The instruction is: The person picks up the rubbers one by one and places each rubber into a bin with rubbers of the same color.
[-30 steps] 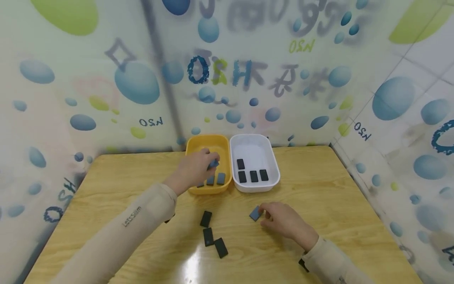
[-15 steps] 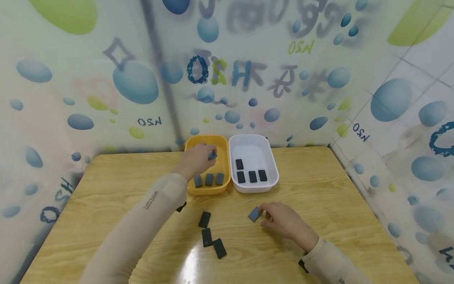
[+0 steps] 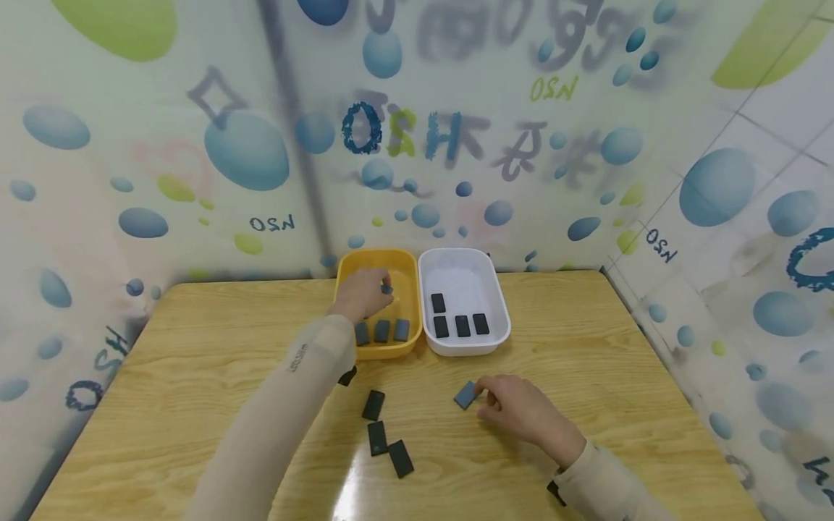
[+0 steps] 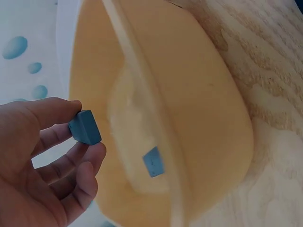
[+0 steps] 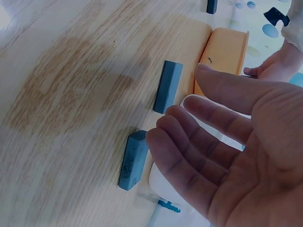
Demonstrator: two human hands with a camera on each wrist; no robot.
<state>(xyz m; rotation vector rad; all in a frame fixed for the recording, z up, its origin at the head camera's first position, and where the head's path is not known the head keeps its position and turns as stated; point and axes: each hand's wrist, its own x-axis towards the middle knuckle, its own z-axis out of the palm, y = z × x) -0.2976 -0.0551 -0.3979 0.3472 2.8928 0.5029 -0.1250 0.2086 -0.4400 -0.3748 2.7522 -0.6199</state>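
My left hand (image 3: 366,293) reaches over the yellow bin (image 3: 417,336). Between thumb and fingers it pinches a small blue rectangular tile (image 4: 86,127), held above the bin floor in the left wrist view. Several blue tiles (image 3: 382,331) lie in a row at the near end of that bin. On the table, my right hand (image 3: 521,409) has loosely bent fingers with the fingertips right at the edge of another blue tile (image 3: 465,395). In the right wrist view its palm shows with nothing in it, and a tile (image 5: 133,161) lies beside the fingertips.
A white bin (image 3: 465,347) stands against the yellow one's right side, with several black tiles (image 3: 462,325) inside. Loose black tiles (image 3: 400,459) lie on the wooden table (image 3: 195,347) between the arms. Another black tile (image 3: 556,493) shows by the right sleeve. A patterned wall rises behind.
My left hand has moved slightly left with the blue tile, still over the yellow bin, and its forearm has swung right, uncovering the tiles in the bin. The right hand has stayed in place.
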